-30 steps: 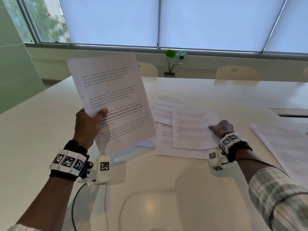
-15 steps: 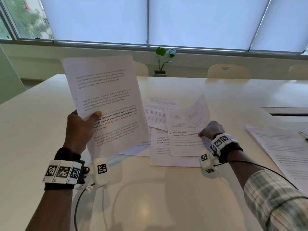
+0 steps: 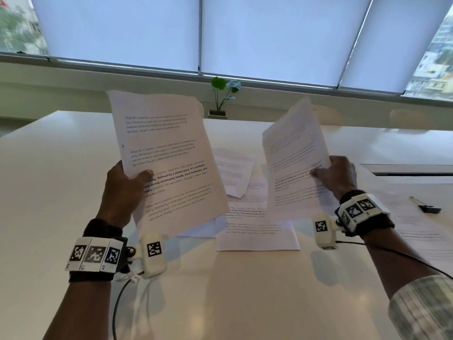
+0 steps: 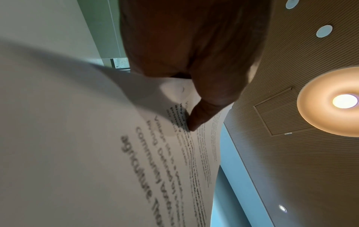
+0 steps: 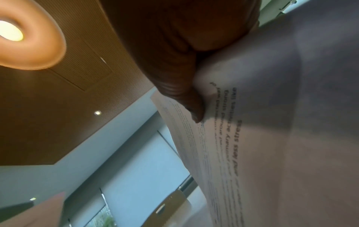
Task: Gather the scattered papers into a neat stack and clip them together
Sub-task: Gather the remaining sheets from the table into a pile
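My left hand (image 3: 127,187) holds a printed sheet (image 3: 166,153) upright above the table, thumb pressed on its front; the left wrist view shows that thumb (image 4: 200,116) on the sheet (image 4: 97,153). My right hand (image 3: 335,174) pinches a second printed sheet (image 3: 294,158) by its right edge and holds it raised; the right wrist view shows the thumb (image 5: 192,107) on this page (image 5: 272,138). More printed papers (image 3: 255,231) lie overlapping on the white table (image 3: 49,192) between my hands. A black binder clip (image 3: 427,208) lies at the right on another sheet (image 3: 421,231).
A small potted plant (image 3: 221,99) stands at the table's far edge under the window blinds. Pale chairs (image 3: 407,119) show behind the table. A recessed slot (image 3: 411,169) runs along the table at the right. Cables trail from both wrist cameras.
My right hand has lifted the sheet it was pinching off the pile and now holds it up. The left hand's sheet stays raised. The view has tilted and moved closer.
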The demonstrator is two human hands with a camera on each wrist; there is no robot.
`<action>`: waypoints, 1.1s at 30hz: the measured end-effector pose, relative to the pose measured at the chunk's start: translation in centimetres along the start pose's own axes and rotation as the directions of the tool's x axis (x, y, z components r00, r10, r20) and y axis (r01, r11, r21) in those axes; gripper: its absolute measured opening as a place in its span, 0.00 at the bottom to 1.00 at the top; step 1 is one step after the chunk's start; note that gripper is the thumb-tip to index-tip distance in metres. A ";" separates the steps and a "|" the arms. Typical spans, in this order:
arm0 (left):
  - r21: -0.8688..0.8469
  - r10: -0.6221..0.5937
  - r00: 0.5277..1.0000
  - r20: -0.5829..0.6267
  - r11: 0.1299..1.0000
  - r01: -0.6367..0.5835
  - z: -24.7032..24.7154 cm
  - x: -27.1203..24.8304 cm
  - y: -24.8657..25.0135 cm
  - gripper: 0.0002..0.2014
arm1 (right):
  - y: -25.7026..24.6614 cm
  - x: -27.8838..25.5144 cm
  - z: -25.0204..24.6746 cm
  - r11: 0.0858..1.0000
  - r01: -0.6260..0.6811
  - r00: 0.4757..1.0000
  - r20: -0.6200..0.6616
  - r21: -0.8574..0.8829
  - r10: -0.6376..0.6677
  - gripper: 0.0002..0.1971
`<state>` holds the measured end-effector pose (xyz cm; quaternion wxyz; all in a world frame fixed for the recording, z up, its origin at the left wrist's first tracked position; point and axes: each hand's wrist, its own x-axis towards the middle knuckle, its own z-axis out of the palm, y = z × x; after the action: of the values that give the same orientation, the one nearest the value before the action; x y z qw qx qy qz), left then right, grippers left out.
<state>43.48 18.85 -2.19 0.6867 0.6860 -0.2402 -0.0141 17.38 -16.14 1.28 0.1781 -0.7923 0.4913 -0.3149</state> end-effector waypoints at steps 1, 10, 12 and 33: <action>-0.001 -0.002 1.000 0.015 1.000 0.002 0.4 0.0 -0.1 0.13 | -0.5 -0.1 -0.8 0.999 0.024 0.999 -0.022 0.027 -0.023 0.16; -0.004 -0.057 0.995 0.076 0.998 0.058 2.2 -1.0 -0.8 0.12 | -5.3 -3.7 -4.7 0.856 0.123 0.987 0.029 0.502 -0.159 0.15; -0.013 -0.075 0.993 0.086 0.997 0.076 2.3 -1.2 -0.7 0.12 | -6.1 -4.4 -4.9 0.775 0.077 0.977 0.107 0.627 -0.183 0.14; -0.121 0.128 0.986 0.104 0.986 -0.115 6.9 -4.6 7.6 0.15 | -11.1 -9.7 2.2 0.598 0.102 0.981 0.021 0.795 -0.195 0.11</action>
<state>34.59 14.44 3.20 0.7099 0.6277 -0.3186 -0.0242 23.15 -2.50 3.10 0.5077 -0.6860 0.2242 -0.4704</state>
